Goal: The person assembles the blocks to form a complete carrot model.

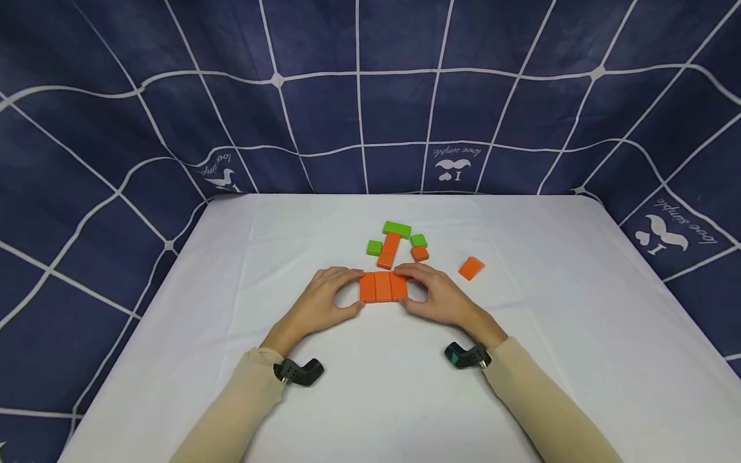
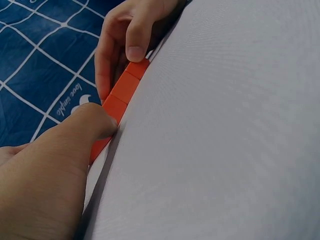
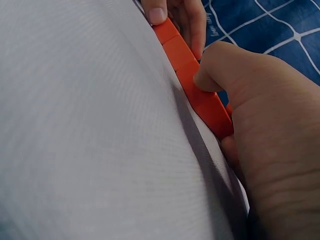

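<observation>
Three orange blocks lie side by side in a touching row on the white table: a left block [image 1: 367, 287], a middle block [image 1: 383, 287] and a right block [image 1: 399, 289]. My left hand [image 1: 324, 299] grips the left block, its thumb at the near corner and its fingers at the far corner. At the other end, my right hand [image 1: 437, 296] holds the right block in the same way. Both wrist views show the row from low down; in the left wrist view the left thumb [image 2: 102, 122] presses on the near side of the orange row [image 2: 125, 87].
Just beyond the row lies a group: a long green block [image 1: 397, 229], orange blocks [image 1: 391, 243] below it, small green blocks [image 1: 374, 247] on either side and a small orange block [image 1: 419, 253]. Farther right is a lone orange block [image 1: 471, 267]. A navy checked curtain [image 1: 324, 116] surrounds the table.
</observation>
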`<state>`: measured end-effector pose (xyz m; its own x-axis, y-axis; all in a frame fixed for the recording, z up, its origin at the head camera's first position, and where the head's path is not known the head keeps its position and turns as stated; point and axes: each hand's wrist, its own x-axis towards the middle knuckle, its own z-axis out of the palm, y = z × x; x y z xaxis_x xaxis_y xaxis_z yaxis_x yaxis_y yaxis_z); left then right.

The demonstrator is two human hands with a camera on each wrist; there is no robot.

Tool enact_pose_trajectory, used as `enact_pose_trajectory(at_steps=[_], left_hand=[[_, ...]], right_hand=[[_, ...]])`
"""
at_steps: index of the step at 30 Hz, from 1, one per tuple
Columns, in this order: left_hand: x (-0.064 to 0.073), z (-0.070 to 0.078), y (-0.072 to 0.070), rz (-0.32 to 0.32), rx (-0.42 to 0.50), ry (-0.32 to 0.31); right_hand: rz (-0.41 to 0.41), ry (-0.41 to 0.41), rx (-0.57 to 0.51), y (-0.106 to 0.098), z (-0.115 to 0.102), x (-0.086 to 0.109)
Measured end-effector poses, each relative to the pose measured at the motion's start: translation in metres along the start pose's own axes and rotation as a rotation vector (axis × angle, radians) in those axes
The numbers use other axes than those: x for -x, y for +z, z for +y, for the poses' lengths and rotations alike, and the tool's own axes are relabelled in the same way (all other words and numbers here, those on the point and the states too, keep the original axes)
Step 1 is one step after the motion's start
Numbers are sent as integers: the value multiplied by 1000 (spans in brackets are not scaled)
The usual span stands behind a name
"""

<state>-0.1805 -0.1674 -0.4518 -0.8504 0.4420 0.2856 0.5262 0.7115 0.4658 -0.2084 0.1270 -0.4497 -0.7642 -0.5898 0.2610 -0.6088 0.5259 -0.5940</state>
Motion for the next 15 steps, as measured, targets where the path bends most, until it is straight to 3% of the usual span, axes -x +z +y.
enact_pose_trajectory(at_steps=[15], left_hand=[[0, 1, 0, -23, -3, -31]], right_hand=[[-10, 18, -11, 0, 0, -1]])
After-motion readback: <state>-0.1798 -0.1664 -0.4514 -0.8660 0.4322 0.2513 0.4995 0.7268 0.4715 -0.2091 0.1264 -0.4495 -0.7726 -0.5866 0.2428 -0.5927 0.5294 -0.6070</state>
